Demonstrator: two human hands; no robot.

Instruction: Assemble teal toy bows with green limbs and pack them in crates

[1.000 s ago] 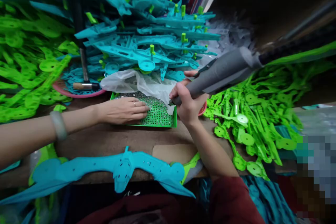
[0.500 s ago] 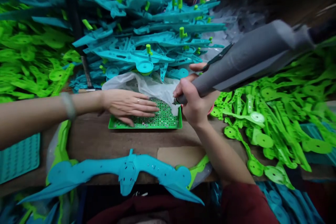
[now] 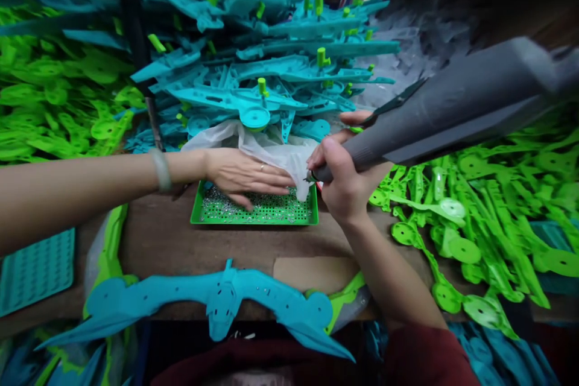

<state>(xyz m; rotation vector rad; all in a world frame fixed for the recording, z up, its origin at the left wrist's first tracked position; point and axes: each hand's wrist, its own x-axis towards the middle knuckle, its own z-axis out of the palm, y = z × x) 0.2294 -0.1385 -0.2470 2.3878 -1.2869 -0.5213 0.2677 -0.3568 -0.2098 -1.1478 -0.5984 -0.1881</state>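
Note:
My left hand [image 3: 246, 176] lies flat with fingers stretched out over a green perforated tray [image 3: 199, 210] filled with small metal screws. My right hand [image 3: 344, 184] is wrapped round the handle of a large grey power screwdriver [image 3: 456, 111], its tip beside the tray's right end. A crumpled clear plastic bag [image 3: 266, 148] lies behind the tray. A teal toy bow part [image 3: 212, 298] rests on the wooden table's front edge, close to me.
A tall heap of teal plastic parts [image 3: 253, 54] with green pegs fills the back. Green plastic parts are piled at the left [image 3: 54, 102] and right [image 3: 474, 211]. A teal perforated tray [image 3: 36, 268] sits at the left. A cardboard piece [image 3: 312, 265] lies on the table.
My left hand has slid to the right across the screw tray. The grey screwdriver has swung up and nearer the camera. The view has shifted slightly.

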